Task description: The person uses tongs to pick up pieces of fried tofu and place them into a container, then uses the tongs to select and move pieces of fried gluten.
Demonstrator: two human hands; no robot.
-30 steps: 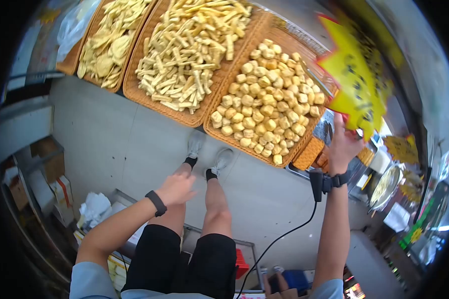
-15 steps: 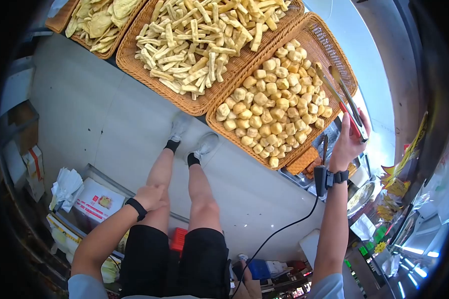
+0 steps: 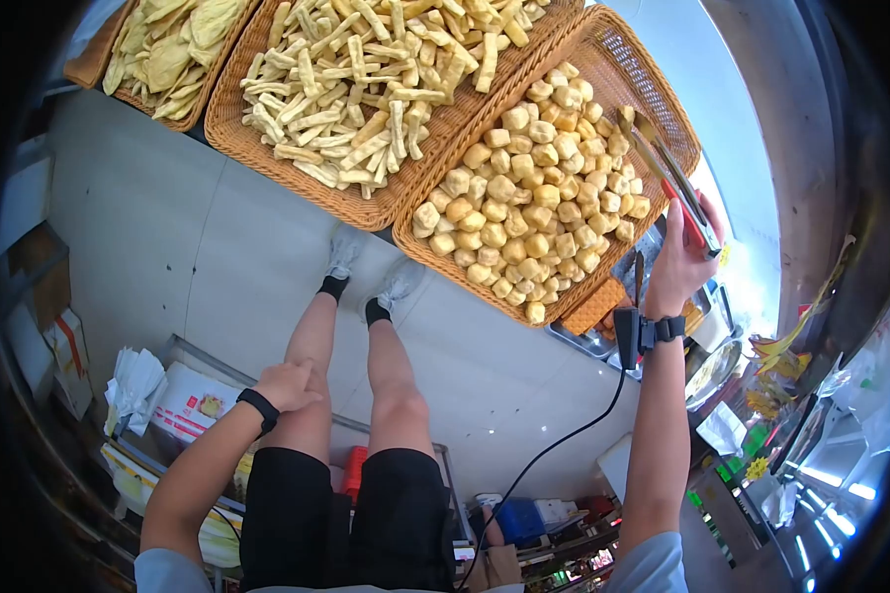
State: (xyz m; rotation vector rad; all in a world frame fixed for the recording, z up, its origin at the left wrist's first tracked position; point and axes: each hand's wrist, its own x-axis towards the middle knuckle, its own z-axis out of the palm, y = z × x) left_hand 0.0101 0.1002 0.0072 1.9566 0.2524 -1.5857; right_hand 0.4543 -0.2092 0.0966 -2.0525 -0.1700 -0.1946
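My right hand [image 3: 684,259] is wrapped round a pair of metal tongs [image 3: 670,176] with red on the handle. The tong tips lie over the far right side of a wicker basket [image 3: 646,84], beside a heap of golden tofu puffs [image 3: 544,188]. Nothing can be made out between the tips. Over my leg, my left hand [image 3: 289,384] is curled closed, with no object showing in it. A black band and a small black device [image 3: 627,336] with a cable sit at my right wrist.
To the left stand a wicker basket [image 3: 366,211] of pale fried sticks [image 3: 341,109] and another holding flat yellowish sheets [image 3: 173,49]. A metal tray with an orange-brown block [image 3: 593,304] lies below the puffs. A white printed box [image 3: 183,400] stands at lower left.
The arms of the tongs have come closer together in my right hand. The baskets appear slightly higher and further left in view. My left hand stays curled over my leg.
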